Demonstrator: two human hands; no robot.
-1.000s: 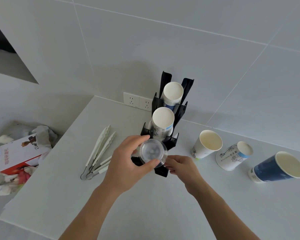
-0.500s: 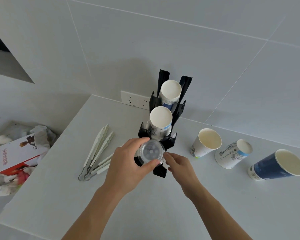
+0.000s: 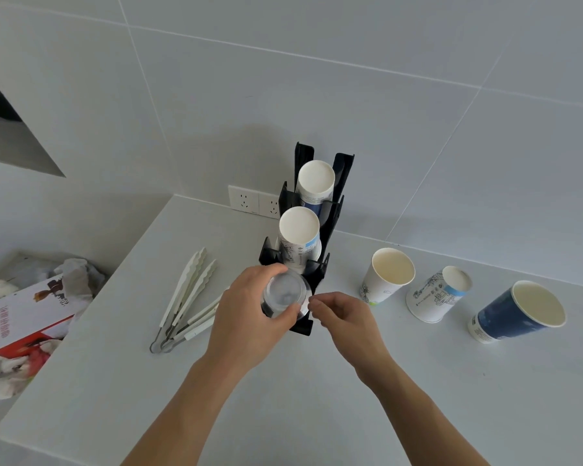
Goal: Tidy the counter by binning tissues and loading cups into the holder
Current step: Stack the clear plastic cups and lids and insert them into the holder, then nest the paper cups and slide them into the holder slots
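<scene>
Right at the front of the black holder (image 3: 330,210), the left hand (image 3: 246,324) wraps a clear cup (image 3: 285,294), its fingers curled over the far side and the thumb pressed against the near side, so the cup's base faces the camera and sits at the holder's lowest slot. Whether the cup already rests in the slot cannot be told, since the hand hides that part. Just right of the cup, the right hand (image 3: 345,317) hovers with thumb and forefinger drawn close together beside the cup's edge; it is not clear whether they touch it or the holder's frame. Above the clear cup, the holder's middle slot carries a white printed cup (image 3: 298,230) bottom up, and the top slot carries another cup (image 3: 316,181), also bottom up. Right of the holder, three cups stand on the counter (image 3: 317,398): a white cup (image 3: 386,275) upright and nearest, an inverted cup (image 3: 435,297) next, and a blue cup (image 3: 515,312) farthest, upright. Left of the holder lie white tongs (image 3: 186,297), flat on the counter. Farther left, below the counter's edge, a bin (image 3: 31,324) holds crumpled tissues and a red-and-white box.
</scene>
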